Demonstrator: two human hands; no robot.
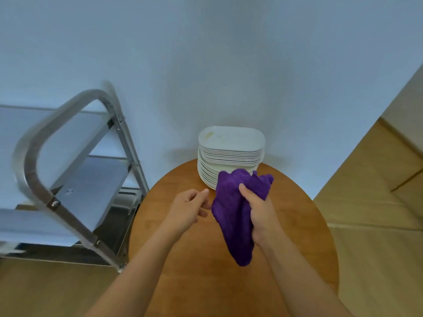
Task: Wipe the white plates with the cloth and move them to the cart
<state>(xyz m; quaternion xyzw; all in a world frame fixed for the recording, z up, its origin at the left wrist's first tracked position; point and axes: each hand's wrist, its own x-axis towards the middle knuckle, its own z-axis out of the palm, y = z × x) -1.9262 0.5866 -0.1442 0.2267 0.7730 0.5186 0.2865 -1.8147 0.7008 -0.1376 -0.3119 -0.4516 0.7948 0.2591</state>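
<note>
A tall stack of white rounded-rectangle plates (pixel 231 154) stands at the far edge of a round wooden table (pixel 183 259). The top plate shows yellowish smears near its left end. My right hand (pixel 258 213) grips a purple cloth (pixel 235 216), which hangs bunched above the table just in front of the stack. My left hand (pixel 190 208) hovers to the left of the cloth with its fingers loosely apart, holding nothing. The metal cart (pixel 75 170) stands to the left of the table.
The cart has a curved tubular handle (pixel 32 156) and several flat steel shelves. A white wall rises behind the table. Beige flooring runs along the right side and under the cart.
</note>
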